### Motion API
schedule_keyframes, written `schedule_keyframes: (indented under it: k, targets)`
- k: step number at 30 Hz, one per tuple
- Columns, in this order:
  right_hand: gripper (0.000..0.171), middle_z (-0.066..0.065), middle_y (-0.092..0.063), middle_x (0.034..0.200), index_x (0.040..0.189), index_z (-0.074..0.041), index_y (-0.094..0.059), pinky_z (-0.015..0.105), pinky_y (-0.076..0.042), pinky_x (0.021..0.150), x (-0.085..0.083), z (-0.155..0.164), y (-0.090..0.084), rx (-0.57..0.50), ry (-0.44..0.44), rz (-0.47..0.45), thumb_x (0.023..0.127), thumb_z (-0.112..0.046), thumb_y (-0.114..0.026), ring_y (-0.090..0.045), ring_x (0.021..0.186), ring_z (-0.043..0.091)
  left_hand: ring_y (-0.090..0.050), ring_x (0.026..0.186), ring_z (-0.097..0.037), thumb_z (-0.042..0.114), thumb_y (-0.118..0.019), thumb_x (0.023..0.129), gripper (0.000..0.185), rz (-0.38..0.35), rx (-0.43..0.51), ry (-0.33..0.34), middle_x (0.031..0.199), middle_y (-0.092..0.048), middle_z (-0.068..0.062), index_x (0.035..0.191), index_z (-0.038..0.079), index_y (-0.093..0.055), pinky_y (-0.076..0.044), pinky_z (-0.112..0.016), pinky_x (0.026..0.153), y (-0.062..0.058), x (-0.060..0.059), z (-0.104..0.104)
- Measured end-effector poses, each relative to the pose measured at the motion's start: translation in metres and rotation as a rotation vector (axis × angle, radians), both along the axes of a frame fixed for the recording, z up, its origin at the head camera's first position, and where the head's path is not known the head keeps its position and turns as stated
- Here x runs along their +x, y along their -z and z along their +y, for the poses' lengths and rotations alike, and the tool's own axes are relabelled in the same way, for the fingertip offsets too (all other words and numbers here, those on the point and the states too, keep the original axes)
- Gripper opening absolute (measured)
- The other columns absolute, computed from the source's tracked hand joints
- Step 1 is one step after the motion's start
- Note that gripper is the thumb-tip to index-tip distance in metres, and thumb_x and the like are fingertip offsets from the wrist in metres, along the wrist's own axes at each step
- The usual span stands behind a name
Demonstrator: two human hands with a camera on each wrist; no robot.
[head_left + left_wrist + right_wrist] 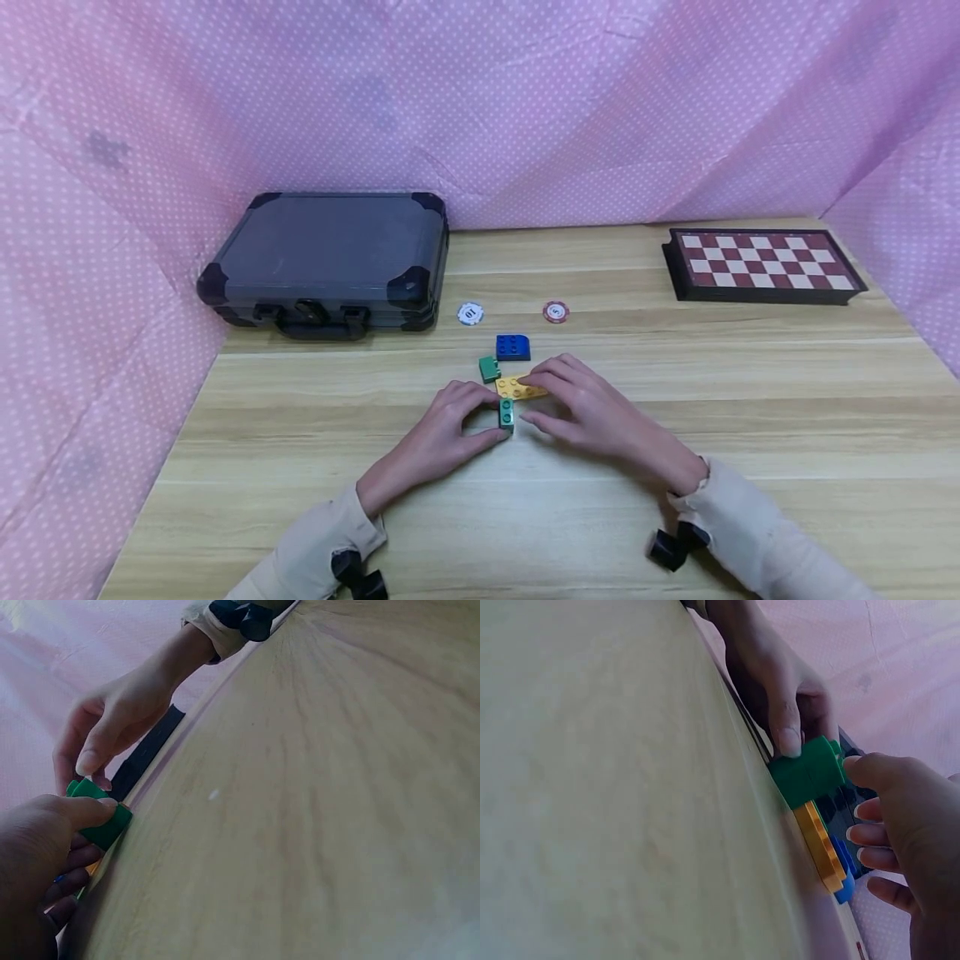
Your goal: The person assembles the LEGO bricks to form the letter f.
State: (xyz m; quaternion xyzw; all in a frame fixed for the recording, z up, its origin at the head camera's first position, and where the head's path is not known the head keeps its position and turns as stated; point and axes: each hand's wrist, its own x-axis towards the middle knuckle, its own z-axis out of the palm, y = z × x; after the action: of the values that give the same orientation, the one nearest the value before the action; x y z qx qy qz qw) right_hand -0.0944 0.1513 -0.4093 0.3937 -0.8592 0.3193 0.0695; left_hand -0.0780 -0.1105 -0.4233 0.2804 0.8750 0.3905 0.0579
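Between thumb and fingers, my left hand (448,429) pinches a green two-stud toy brick (506,415), studs up in the head view. My right hand (588,408) is just to its right, fingers loosely bent over the right end of a flat yellow brick (512,388). In the right wrist view, the right thumb (881,771) is close to the studs of the green brick (806,774), with the other fingers spread below. Behind the yellow brick lie a second green brick (488,369) and a blue brick (513,347).
A white poker chip (470,313) and a red one (556,312) lie beyond the bricks. A grey case (330,250) with black corners stands at the back left. At the back right is a checkered game board (765,262). Pink dotted cloth (525,108) hangs around the wooden table (750,375).
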Motion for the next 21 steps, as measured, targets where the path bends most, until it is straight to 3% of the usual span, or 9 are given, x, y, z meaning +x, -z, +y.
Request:
schedule_keyframes:
  k: [5, 21]
  targets:
    - [0.043, 0.003, -0.065, 0.124, 0.125, -0.007, -0.07, 0.039, -0.053, 0.091, -0.004, 0.005, 0.003, -0.014, 0.033, 0.019, 0.089, -0.027, -0.083, -0.057, 0.112, 0.018, -0.054, 0.116, -0.015, 0.027, -0.081, 0.093, 0.037, -0.001, 0.001, -0.003, 0.122, -0.066, 0.003, 0.126, 0.014, -0.069, -0.048, -0.042, 0.099, 0.0, 0.0, 0.0]
    - [0.047, 0.007, -0.061, 0.131, 0.131, -0.007, -0.067, 0.047, -0.049, 0.1, -0.012, 0.007, 0.012, 0.056, 0.079, -0.048, 0.092, -0.027, -0.081, -0.056, 0.119, 0.024, -0.052, 0.118, -0.014, 0.03, -0.08, 0.094, 0.039, -0.038, -0.004, -0.019, 0.122, -0.065, 0.005, 0.128, 0.017, -0.069, -0.046, -0.044, 0.1, -0.001, 0.001, 0.0]
